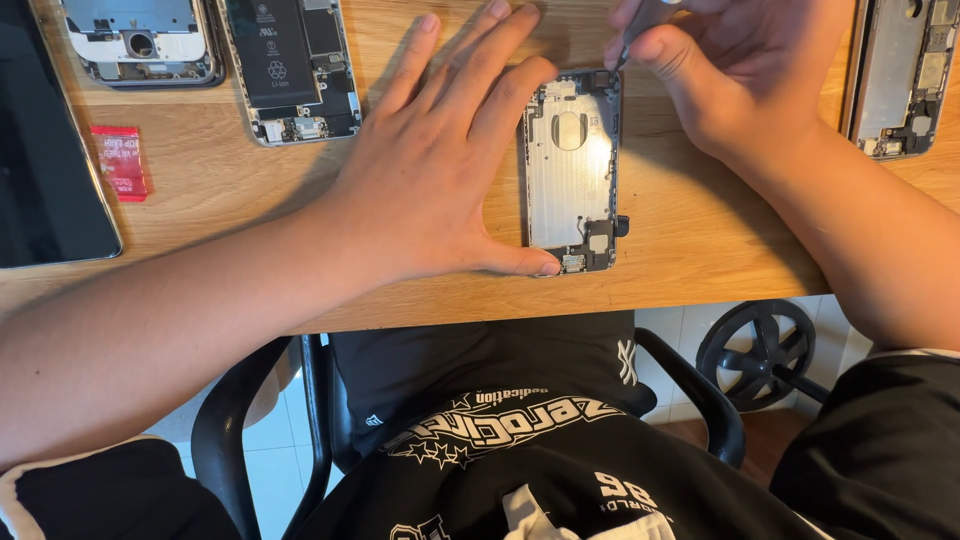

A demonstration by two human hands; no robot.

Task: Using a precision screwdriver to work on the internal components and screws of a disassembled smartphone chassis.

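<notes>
Two bare hands work over an opened phone housing [571, 170] that lies flat on the wooden surface [700, 240], near its front edge, at about twelve o'clock from the person's lap.

Head view: the left hand [440, 170] lies spread and flat beside the housing at its nine o'clock. Its grip is wide apart: the thumb tip presses the housing's lower left corner, and the fingertips [540, 72] touch the upper left edge, so the hand brackets the housing without closing around it. The right hand [730, 70], at the housing's one o'clock, has its grip pinched together on a thin dark tool [625, 52], whose tip meets the housing's top right corner.

At ten o'clock from the housing lie a second opened phone with a black battery [290, 70] and a stripped phone frame [140, 40]; a small red packet [121, 160] sits below them, beside a dark screen panel [45, 150]. Another opened phone [900, 80] lies at two o'clock. A black chair armrest [700, 390] shows below the surface.
</notes>
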